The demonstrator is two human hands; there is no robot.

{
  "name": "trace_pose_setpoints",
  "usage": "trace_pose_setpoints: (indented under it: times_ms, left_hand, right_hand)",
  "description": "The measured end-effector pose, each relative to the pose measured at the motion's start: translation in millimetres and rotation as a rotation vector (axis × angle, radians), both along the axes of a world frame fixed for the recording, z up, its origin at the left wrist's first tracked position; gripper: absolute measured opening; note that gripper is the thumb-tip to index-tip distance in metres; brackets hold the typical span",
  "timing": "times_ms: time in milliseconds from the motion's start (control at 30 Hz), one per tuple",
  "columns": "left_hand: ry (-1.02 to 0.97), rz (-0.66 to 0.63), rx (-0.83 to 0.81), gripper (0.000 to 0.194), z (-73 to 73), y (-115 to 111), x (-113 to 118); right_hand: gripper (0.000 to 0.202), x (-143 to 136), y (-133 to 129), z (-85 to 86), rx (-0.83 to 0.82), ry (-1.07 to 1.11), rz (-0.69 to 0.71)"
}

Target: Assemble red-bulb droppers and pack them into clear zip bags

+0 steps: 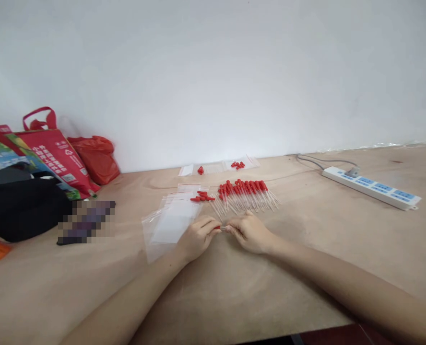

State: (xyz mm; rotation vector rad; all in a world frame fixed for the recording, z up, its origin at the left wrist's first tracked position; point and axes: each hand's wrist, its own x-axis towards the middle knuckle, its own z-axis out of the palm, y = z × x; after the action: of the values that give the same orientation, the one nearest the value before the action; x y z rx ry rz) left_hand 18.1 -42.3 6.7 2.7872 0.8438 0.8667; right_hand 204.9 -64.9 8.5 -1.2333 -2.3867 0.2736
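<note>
My left hand [197, 235] is closed in a pinch on a small red cap [218, 227]. Fingertips of my right hand [251, 232] pinch a thin pale stick [223, 228] whose end meets the cap; most of the stick is hidden. Just beyond both hands lies a row of pale, see-through sticks with red caps [247, 187], caps pointing to the wall. Several loose red caps [203, 196] lie left of that row. They rest on overlapping clear zip bags [170, 225] with white inserts, close to my left hand.
Near the wall, more red caps [238, 165] lie on flat clear bags [213, 167]. A white power strip [371, 187] with a grey cable stands at right. Red shopping bags [58, 160], a red plastic bag [96, 158], black cloth [22, 206] and a blurred dark item [87, 223] occupy the left.
</note>
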Motion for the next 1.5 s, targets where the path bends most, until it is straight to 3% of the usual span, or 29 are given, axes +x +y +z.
trace_pose_setpoints:
  times_ms: [100, 167, 267, 333, 467, 600, 733, 967, 1133, 1300, 1433, 1500]
  left_hand:
    - [-0.028, 0.079, 0.012, 0.022, 3.3, 9, -8]
    - [-0.028, 0.216, 0.007, 0.034, 2.9, 15, -17]
    - [0.001, 0.442, -0.009, 0.044, -2.8, 26, -30]
    - [0.033, 0.519, -0.042, 0.043, -8.4, 31, -36]
    - [0.063, 0.525, -0.103, 0.037, -16.4, 33, -39]
    - [0.099, 0.504, -0.132, 0.029, -15.8, 31, -37]
    - [0.127, 0.500, -0.136, 0.026, -14.7, 30, -36]
    - [0.129, 0.492, -0.105, 0.023, -16.8, 31, -35]
    - [0.149, 0.488, -0.110, 0.024, -15.4, 29, -35]
    - [0.124, 0.490, -0.107, 0.028, -14.7, 29, -36]
    - [0.037, 0.510, -0.098, 0.045, -12.4, 28, -36]
    - [0.025, 0.471, -0.091, 0.040, -10.9, 27, -35]
  right_hand:
    - [0.021, 4, 4, 7.4, 0.076, -0.036, -0.026]
    - [0.022, 9, 12, 10.8, 0.019, 0.013, -0.107]
    - [0.027, 14, 35, 12.9, -0.089, 0.146, -0.342]
    - [0.027, 15, 53, 12.8, -0.070, 0.166, -0.511]
    - [0.023, 8, 83, 8.1, 0.001, 0.056, -0.738]
    - [0.022, 0, 97, 0.2, 0.011, -0.016, -0.802]
    - [0.021, -4, 96, -2.4, 0.041, -0.026, -0.780]
    - [0.025, -37, 87, 3.2, 0.120, -0.075, -0.512]
    - [0.025, -57, 93, -0.7, 0.112, -0.128, -0.528]
    - [0.023, -57, 87, -1.5, 0.121, -0.073, -0.482]
    - [0.021, -51, 70, 0.6, 0.118, -0.035, -0.303]
    - [0.020, -48, 62, 0.8, 0.118, -0.027, -0.248]
